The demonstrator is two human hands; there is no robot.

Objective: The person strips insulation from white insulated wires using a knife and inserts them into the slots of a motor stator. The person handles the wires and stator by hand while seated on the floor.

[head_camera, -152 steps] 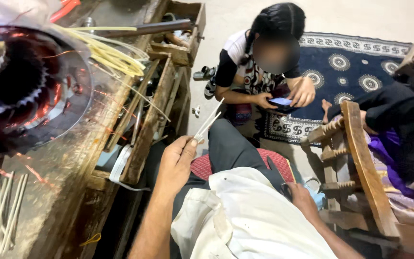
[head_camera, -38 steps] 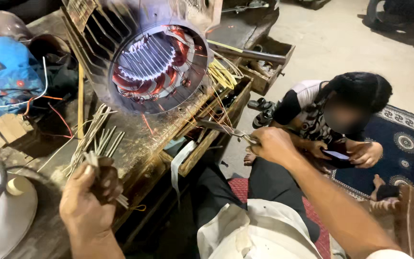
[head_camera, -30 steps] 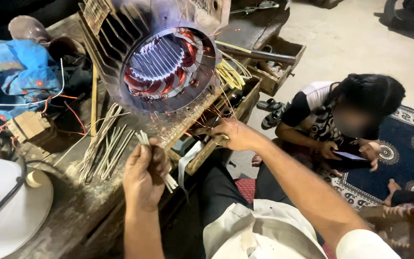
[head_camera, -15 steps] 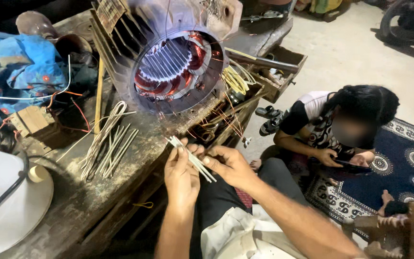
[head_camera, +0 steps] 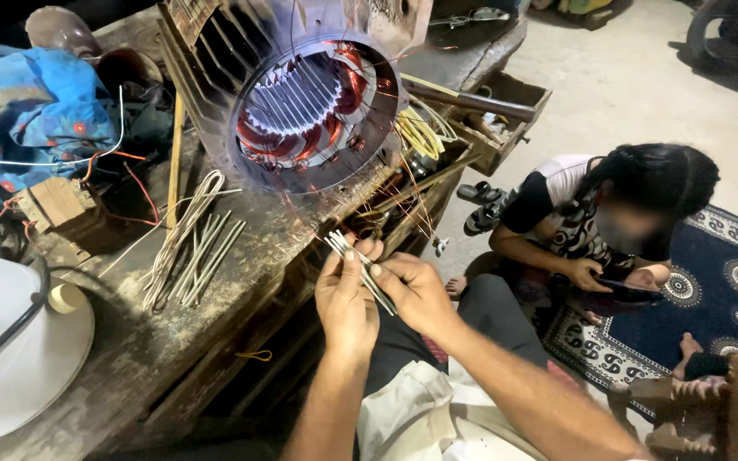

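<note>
Single view, from the camera on my head, angled steeply down and slightly forward over my lap. My left hand point(head_camera: 348, 299) and right hand point(head_camera: 416, 290) sit close, centre frame; the workbench point(head_camera: 130, 358) edge runs along my left. Farther off, floor and a patterned rug point(head_camera: 728, 290) lie to my right.
</note>
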